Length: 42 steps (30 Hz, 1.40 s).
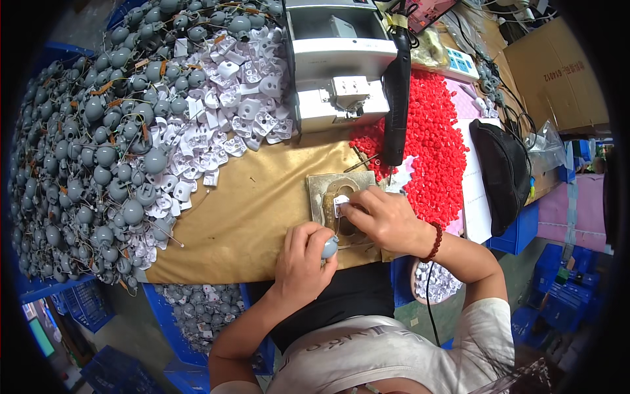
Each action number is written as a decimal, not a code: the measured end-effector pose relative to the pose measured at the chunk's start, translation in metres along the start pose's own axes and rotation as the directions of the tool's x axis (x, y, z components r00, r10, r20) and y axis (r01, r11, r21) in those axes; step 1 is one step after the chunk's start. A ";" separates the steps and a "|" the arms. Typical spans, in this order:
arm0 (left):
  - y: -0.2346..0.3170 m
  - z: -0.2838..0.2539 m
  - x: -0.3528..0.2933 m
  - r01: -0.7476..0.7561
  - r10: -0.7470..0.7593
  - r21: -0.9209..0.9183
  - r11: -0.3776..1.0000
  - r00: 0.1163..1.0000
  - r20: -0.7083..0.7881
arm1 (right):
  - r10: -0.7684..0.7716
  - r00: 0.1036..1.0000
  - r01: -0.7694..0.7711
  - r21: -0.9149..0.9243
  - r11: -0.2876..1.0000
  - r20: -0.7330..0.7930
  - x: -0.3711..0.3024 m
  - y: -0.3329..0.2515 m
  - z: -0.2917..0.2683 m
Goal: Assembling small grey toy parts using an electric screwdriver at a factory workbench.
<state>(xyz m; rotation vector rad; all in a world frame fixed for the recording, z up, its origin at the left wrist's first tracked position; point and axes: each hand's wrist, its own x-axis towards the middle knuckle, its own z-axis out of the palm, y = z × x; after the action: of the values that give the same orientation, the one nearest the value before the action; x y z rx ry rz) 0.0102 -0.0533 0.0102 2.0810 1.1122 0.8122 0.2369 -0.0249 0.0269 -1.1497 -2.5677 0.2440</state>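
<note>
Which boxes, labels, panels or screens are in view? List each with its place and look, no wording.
Cardboard box: far right, brown, red print on its side.
Button panel: top right, beyond the red plastic caps, white and rectangular with pale blue keys.
Pink sheet: top edge, behind the white machine, partly hidden.
Screen: lower left edge, glowing green, blurred.

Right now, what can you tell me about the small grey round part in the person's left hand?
The grey round part is a small ball-shaped piece, matt and plastic-looking, the same kind as the many in the grey pile to the left. The left hand pinches it between thumb and fingers, so only its right side shows. It sits at the near edge of the worn metal plate on the brown-covered table, just below the right hand, which holds a small white piece. Any wire on it is hidden.
</note>
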 end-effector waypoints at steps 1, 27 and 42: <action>0.000 0.000 0.000 0.000 0.001 -0.012 1.000 1.000 0.004 | -0.008 1.000 0.008 -0.017 1.000 0.002 0.001 -0.001 0.000; -0.014 0.018 0.019 -0.204 0.172 0.423 0.883 0.979 0.112 | 0.290 0.955 -0.275 0.177 0.945 -0.066 -0.059 0.035 0.000; -0.022 0.007 0.027 -0.257 0.215 0.345 0.903 0.964 0.155 | 0.364 0.820 -0.567 0.715 0.409 0.442 0.006 0.032 -0.009</action>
<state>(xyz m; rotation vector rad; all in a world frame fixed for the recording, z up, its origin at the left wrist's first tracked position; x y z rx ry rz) 0.0173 -0.0217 -0.0048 2.5779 1.0187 0.6212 0.2584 0.0009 0.0282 -1.4068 -1.7142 1.6168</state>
